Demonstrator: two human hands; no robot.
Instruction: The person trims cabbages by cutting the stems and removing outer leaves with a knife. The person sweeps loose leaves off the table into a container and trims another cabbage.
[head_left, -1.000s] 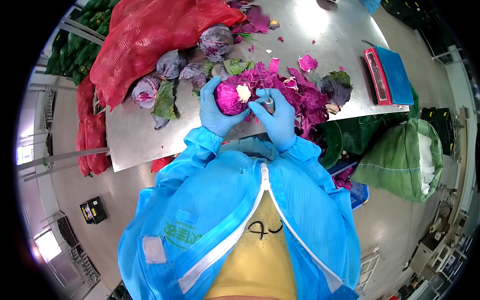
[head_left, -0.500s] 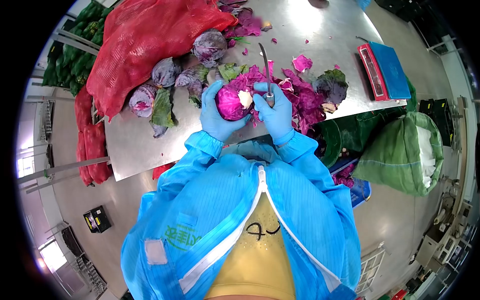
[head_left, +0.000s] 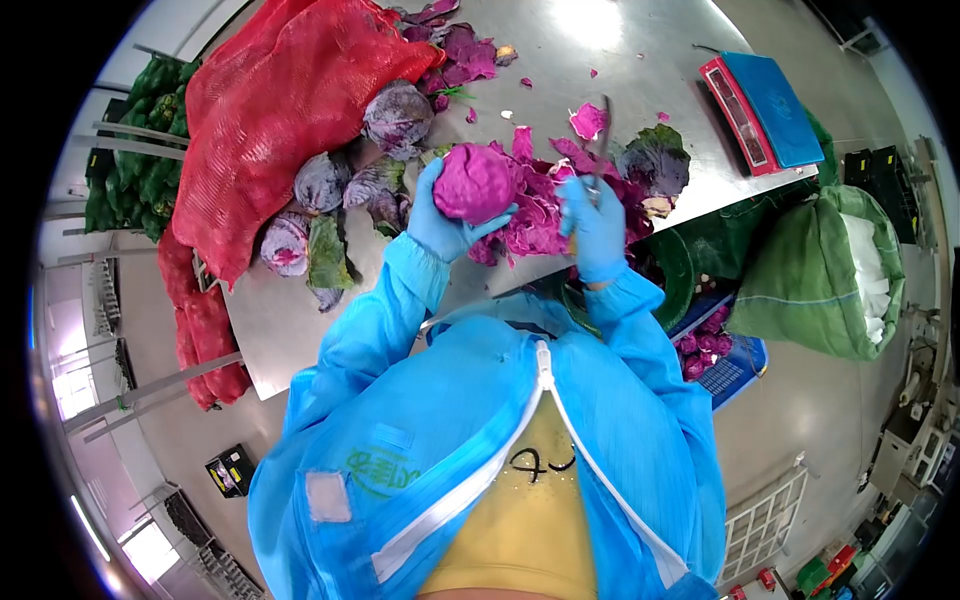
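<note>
A peeled red cabbage (head_left: 474,184) rests in my left hand (head_left: 436,218), which wears a blue glove and curls round its left and lower side. My right hand (head_left: 597,230), gloved too, is closed on a knife (head_left: 604,125) whose blade points away from me. Under and beyond both hands lies a pile of torn purple leaves (head_left: 535,225). Several unpeeled red cabbages with dull outer leaves, one of them a whole head (head_left: 398,118), sit left of the pile. A dark outer leaf (head_left: 655,160) lies to the right.
A red mesh sack (head_left: 280,110) covers the table's left part. At the right edge of the metal table (head_left: 660,60) stands a blue and red box-like device (head_left: 765,112). Below it are a green sack (head_left: 820,285), a green tub (head_left: 676,275) and a blue crate (head_left: 735,370) holding peeled cabbages.
My right hand with the knife has moved right, away from the cabbage. The cabbage has turned in my left hand, so its pale cut stem no longer shows. The view has shifted.
</note>
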